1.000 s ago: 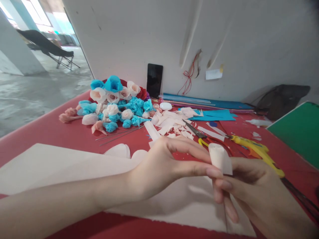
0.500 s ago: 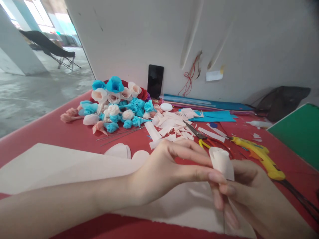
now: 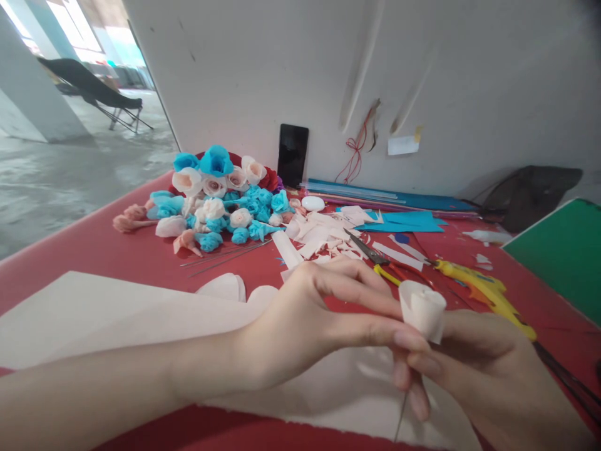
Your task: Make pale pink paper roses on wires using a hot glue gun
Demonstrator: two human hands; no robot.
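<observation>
A pale cream paper flower [image 3: 426, 308] on a thin wire stem [image 3: 400, 416] is held up at the right of centre. My left hand [image 3: 323, 319] pinches its base between thumb and fingers from the left. From the right, my right hand [image 3: 488, 369] closes on the same base and the top of the stem, thumb against the left thumb. Beneath both hands lies a large cream paper sheet [image 3: 141, 313], partly covered by my left forearm. Rounded paper petals [image 3: 220, 287] rest at its far edge.
Blue, cream and pink paper flowers [image 3: 216, 207] pile up at the back left. Paper scraps [image 3: 323, 232], scissors [image 3: 370, 250] and a yellow glue gun [image 3: 493, 294] lie beyond the hands. A phone [image 3: 292, 155] leans on the wall; a green board [image 3: 563, 257] stands at right.
The flower has turned and tipped slightly to the right, showing more of its rolled centre. Its wire's lower end has swung left. Both hands stay on the base.
</observation>
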